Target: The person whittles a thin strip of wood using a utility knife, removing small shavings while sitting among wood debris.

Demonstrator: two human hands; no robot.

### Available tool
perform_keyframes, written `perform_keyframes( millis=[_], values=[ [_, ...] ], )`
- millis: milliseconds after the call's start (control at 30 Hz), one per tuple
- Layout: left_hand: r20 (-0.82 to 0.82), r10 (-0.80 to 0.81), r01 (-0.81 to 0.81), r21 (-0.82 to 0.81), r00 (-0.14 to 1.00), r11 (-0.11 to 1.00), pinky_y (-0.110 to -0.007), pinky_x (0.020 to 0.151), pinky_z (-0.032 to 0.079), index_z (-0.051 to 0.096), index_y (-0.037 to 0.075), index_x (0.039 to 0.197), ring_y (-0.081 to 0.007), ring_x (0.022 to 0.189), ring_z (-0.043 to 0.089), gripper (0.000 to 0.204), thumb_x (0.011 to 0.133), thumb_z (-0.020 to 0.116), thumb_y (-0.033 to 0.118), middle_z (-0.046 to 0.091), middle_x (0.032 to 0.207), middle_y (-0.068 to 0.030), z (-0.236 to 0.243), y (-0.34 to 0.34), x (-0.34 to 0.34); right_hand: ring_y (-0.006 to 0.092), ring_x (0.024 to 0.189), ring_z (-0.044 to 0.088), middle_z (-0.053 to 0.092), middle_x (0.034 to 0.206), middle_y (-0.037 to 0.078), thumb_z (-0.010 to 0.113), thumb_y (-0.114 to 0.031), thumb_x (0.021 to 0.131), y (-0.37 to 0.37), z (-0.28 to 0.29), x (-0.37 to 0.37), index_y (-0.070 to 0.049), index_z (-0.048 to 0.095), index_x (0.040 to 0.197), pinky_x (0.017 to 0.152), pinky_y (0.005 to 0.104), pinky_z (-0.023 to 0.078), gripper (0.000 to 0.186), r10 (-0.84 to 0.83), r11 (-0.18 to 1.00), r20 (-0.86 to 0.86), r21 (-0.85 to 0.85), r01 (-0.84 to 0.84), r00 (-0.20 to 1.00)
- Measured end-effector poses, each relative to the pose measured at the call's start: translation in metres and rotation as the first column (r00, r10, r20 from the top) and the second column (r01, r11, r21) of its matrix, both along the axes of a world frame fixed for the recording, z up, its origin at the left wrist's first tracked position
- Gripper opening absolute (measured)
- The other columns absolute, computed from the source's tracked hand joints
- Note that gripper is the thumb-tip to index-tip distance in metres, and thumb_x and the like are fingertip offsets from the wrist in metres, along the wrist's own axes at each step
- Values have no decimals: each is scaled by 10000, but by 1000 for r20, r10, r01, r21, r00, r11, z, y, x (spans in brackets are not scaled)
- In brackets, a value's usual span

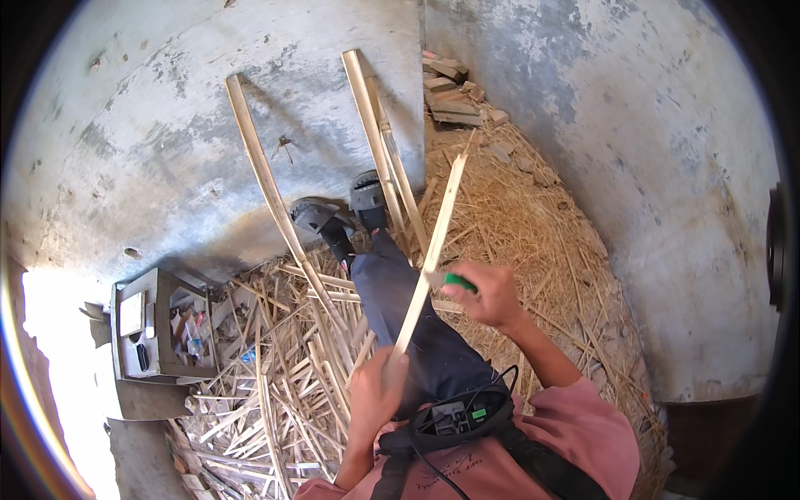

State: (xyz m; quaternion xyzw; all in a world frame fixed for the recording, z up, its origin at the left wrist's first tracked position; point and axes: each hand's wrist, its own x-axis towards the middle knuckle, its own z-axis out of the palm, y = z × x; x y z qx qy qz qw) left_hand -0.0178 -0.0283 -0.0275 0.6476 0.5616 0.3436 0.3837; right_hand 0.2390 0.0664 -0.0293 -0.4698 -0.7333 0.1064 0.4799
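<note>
A long, pale split bamboo strip (442,218) slants up and away in front of me, across my dark-trousered legs. My left hand (377,388) is closed around its lower end, close to my waist. In my right hand (490,295) is a knife (459,282) with a green handle, gripped in a fist. The short blade lies against the strip around its middle; its edge is too small to make out clearly.
Long bamboo pieces (267,179) lean on the weathered wall (158,133). Split strips (292,400) litter the floor at left, shavings (517,242) at right. A wooden box (200,367) of odds and ends stands left. Bricks (454,100) are stacked in the far corner.
</note>
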Motion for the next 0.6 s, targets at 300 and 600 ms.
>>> perform_keyframes(
  millis=[300, 600],
  values=[
    [-48, 14, -17, -60, 999, 998, -487, 676, 535, 729, 48, 1221, -463, 746, 717, 263, 1083, 638, 252, 713, 771, -246, 31, 20, 13, 252, 606, 692, 716, 759, 57, 855, -333, 902, -16, 6, -25, -73, 763, 934, 543, 360, 521, 278, 116, 993, 100, 22, -119, 988],
    [57, 116, -113, -65, 992, 992, -379, 632, 514, 773, 14, 1136, -223, 613, 647, 245, 1036, 727, 233, 694, 717, -177, 24, 26, 18, 233, 589, 687, 717, 744, 35, 860, -389, 891, -11, 10, -23, -96, 769, 917, 518, 359, 506, 308, 54, 994, 125, 87, -65, 991]
  ],
)
